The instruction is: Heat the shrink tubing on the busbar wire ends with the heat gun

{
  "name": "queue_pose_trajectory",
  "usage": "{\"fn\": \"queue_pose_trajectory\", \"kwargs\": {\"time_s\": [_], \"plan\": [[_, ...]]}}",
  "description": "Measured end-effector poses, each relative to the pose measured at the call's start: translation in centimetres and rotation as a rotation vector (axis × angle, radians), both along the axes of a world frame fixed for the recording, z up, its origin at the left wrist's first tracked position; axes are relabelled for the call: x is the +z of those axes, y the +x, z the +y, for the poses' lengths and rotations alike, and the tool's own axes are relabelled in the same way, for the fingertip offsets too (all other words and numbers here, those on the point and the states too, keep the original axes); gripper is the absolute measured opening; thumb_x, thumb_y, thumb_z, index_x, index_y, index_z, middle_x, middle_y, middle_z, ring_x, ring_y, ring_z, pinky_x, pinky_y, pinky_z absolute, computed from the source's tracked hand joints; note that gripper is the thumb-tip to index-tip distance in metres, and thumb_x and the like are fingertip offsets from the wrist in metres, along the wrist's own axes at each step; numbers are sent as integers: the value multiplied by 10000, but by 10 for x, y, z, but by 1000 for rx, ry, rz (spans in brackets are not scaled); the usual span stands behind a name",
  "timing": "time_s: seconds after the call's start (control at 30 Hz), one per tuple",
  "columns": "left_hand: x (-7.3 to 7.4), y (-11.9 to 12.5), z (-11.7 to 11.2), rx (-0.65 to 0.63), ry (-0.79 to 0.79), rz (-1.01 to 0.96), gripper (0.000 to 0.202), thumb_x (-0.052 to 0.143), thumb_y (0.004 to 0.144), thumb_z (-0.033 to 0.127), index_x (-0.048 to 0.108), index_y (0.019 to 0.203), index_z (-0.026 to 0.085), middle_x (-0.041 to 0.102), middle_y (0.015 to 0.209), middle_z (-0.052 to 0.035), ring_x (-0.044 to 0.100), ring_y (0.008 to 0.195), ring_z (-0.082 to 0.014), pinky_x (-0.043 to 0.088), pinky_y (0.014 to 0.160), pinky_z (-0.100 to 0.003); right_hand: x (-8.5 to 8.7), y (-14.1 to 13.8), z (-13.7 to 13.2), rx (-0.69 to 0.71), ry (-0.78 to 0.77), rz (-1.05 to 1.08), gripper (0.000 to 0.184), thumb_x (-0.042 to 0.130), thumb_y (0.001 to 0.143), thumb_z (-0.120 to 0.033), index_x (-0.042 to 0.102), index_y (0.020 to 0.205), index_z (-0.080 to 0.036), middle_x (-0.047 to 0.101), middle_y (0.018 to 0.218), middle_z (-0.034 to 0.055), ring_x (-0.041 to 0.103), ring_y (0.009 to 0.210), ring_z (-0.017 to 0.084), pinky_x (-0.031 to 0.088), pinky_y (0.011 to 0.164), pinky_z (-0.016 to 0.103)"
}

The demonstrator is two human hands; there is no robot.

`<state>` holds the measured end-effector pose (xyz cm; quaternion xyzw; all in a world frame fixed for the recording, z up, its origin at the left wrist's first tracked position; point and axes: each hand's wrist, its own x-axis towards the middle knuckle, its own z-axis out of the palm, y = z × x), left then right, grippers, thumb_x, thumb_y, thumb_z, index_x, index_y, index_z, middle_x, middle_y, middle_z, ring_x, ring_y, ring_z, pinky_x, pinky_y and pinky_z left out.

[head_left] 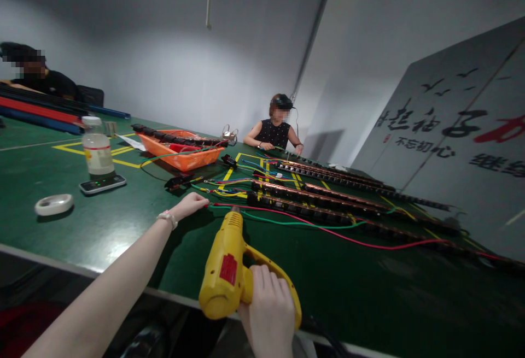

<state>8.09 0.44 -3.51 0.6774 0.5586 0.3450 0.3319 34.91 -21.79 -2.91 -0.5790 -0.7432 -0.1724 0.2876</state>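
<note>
My right hand (268,306) is wrapped round the handle of a yellow heat gun (225,270), whose metal nozzle points away from me toward the wires. My left hand (191,205) pinches the ends of a red wire (287,215) and a green wire (295,225), a little left of the nozzle. From there both wires run right to a long black strip with copper-coloured edges (303,209). Several similar strips lie beyond it, with coloured leads at their left ends. Black connectors (179,182) lie just past my left hand.
An orange basket (184,160) holds another dark strip. At left are a bottle (97,150), a device with a lit display (102,184) and a white oval ring (54,205). One person (276,128) works across the green table (135,227); another (53,82) sits far left.
</note>
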Motion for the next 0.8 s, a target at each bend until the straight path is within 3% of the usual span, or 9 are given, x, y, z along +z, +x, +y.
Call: {"fn": "queue_pose_trajectory", "kwargs": {"time_s": [0.17, 0.33, 0.57, 0.8], "plan": [[2, 1, -1, -16, 35, 31, 427, 496, 681, 525, 307, 477, 201, 236, 453, 62, 206, 455, -78, 140, 477, -256, 2, -35, 1, 32, -73, -6, 406, 748, 588, -185, 591, 963, -195, 636, 890, 26, 560, 770, 218, 397, 730, 350], [7, 4, -5, -11, 26, 16, 431, 459, 655, 575, 411, 485, 181, 309, 471, 46, 264, 485, -90, 187, 491, -249, -3, -55, 1, 95, -7, 18, 478, 787, 507, -215, 607, 948, -178, 641, 881, 35, 560, 747, 223, 403, 724, 360], [10, 3, -8, 0, -5, 21, 444, 460, 636, 582, 496, 519, 156, 354, 482, 39, 294, 497, -96, 210, 504, -247, 0, -53, -2, 114, -20, 51, 383, 712, 581, -195, 591, 945, -200, 617, 855, 3, 535, 736, 208, 375, 708, 345], [3, -2, -3, -28, 5, -14, 432, 504, 662, 562, 412, 488, 178, 298, 463, 56, 247, 472, -82, 168, 482, -245, 2, -40, -2, 119, -61, 116, 303, 619, 621, -131, 580, 905, -226, 597, 831, -13, 510, 744, 192, 328, 707, 326]]}}
